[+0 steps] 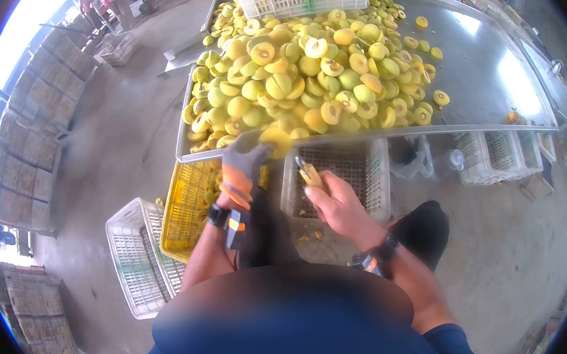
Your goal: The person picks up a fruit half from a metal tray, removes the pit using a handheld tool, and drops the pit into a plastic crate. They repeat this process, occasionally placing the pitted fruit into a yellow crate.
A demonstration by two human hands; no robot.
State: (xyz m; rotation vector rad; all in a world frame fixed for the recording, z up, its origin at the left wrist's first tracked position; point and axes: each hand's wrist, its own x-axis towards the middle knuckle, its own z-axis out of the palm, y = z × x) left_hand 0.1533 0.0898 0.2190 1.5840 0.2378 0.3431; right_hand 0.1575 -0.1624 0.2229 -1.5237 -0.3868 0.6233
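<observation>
My left hand (244,163), in a grey and orange glove, is closed on a yellow peach half (276,142) at the near edge of the metal table. A short tool with a wooden handle (309,175) and a small curved metal tip is gripped in my bare right hand (334,198). Its tip points up toward the table edge, apart from the peach half. Beyond both hands lies a big heap of halved yellow peaches (281,76), some with the brown centre showing. Below my right hand stands a white crate (382,175).
A yellow crate (181,203) with some peach pieces stands below left, beside white crates (127,244). Another white crate (302,0) sits behind the heap. At right are a plastic bag (413,159) and more white crates (498,158). Stacked crates (19,166) line the left.
</observation>
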